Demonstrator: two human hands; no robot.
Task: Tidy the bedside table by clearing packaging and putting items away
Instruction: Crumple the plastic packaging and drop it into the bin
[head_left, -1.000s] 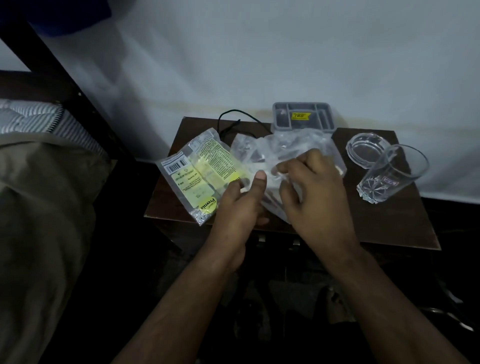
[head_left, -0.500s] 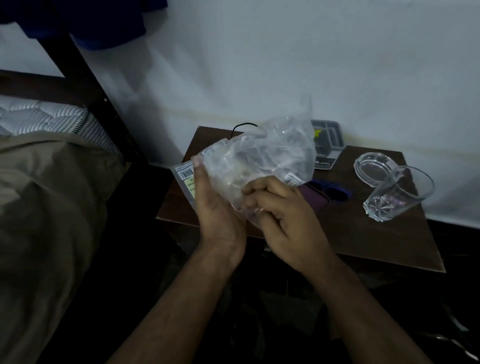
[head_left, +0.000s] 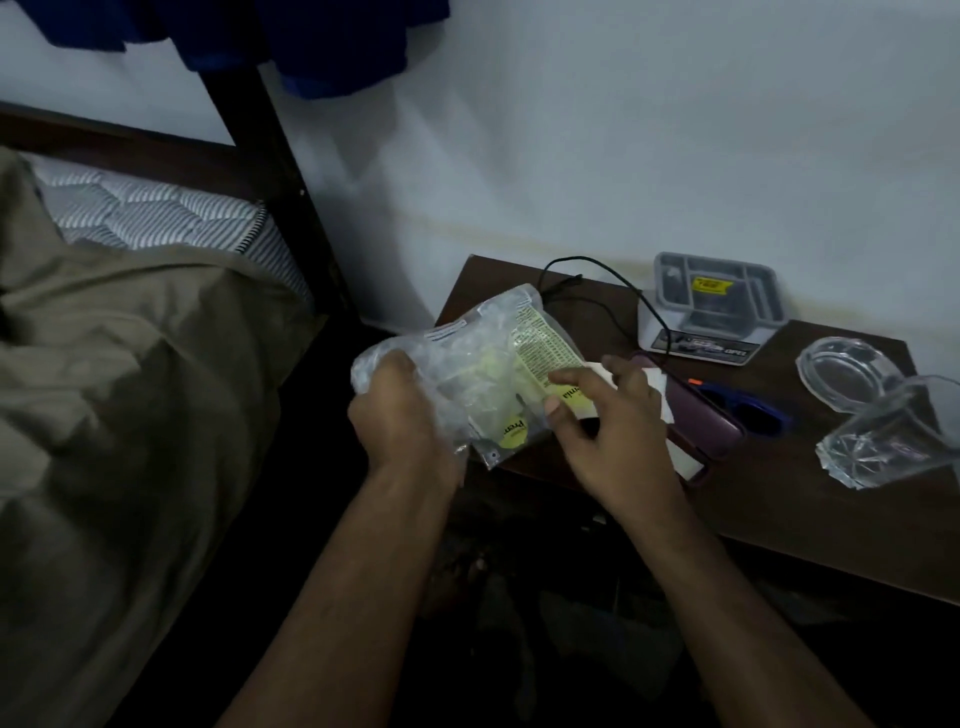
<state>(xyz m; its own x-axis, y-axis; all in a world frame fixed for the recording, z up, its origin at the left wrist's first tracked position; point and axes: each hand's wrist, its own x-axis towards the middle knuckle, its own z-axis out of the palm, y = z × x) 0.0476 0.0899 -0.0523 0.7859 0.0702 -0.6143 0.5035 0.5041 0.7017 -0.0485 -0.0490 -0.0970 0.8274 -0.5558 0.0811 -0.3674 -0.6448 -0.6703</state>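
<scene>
The person is gathering the packaging off the bedside table, and the left hand is clenching a wad of clear plastic wrap just off the table's left front corner. The right hand is reaching in with fingers loosely spread, fingertips touching the yellow-labelled packet, not gripping it as far as I can tell. To do this well, I'd say the right hand should be pinching the packet's near edge and feeding it into the left fist, so everything is leaving in one bundle. It should be keeping low and slow, since a black cable is trailing across the table behind the packet and could snag.

The wrap is looking thin, crinkled and translucent, bunched up with a barcode strip showing at its top. The packet is clear with a yellow printed panel and a round yellow sticker, lying partly over the table's front edge.

Further right on the table are lying a purple phone, a grey tray at the back, a glass ashtray and a drinking glass.
</scene>
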